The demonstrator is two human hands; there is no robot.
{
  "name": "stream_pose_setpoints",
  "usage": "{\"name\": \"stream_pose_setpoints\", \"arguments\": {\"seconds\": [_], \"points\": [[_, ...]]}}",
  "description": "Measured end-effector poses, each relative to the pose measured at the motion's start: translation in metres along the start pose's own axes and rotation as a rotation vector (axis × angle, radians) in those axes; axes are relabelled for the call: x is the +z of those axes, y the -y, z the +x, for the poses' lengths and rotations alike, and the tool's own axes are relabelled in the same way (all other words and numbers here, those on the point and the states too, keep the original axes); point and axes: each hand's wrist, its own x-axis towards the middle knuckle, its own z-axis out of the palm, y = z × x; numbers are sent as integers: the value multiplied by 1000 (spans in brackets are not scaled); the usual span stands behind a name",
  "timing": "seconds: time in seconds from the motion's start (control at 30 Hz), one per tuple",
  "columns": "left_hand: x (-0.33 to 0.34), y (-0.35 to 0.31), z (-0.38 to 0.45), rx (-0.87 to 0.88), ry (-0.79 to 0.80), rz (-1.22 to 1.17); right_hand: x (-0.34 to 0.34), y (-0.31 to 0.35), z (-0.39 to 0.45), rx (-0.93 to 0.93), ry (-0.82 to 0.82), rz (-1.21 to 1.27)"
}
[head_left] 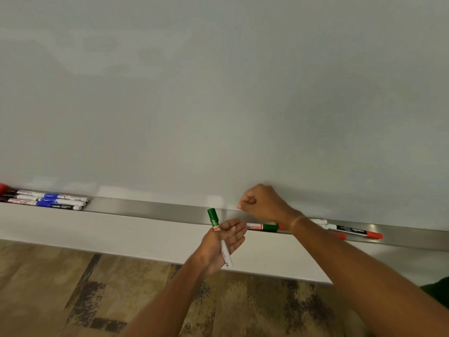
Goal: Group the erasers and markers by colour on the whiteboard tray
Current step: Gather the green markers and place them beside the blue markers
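Left hand [224,242] loosely grips green marker [220,237], cap up. Right hand [261,203] curled, seemingly empty, above tray [158,209]. Second green marker [263,227] lies lengthwise just right of left hand.

Greens, reds and blues along a silvery tray

Green cap plus white barrel on the held marker [220,235]; another green-capped one [263,227] lying on the brushed-steel tray [150,209]. Red-capped markers [356,232] off right, white with black print. Blue-banded white markers [52,200] far left. Pale grey whiteboard [218,93], brown patchy wood-look floor [73,288].
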Motion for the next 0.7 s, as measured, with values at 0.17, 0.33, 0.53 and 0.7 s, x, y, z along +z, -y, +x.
{"name": "stream_pose_setpoints", "arguments": {"seconds": [0.17, 0.33, 0.53, 0.7], "points": [[-8, -2, -3, -14, -42, -113, 0, -48, -11, 130, 125, -376], [-10, -2, -4, -21, -53, -135, 8, -63, -18, 116, 194, -647], [-9, -4, -3, 4, -73, -130, 11, -68, -16, 99, 189, -660], [-11, -12, -2, 43, -88, -143, 5, -67, -15, 110, 111, -511]]}}
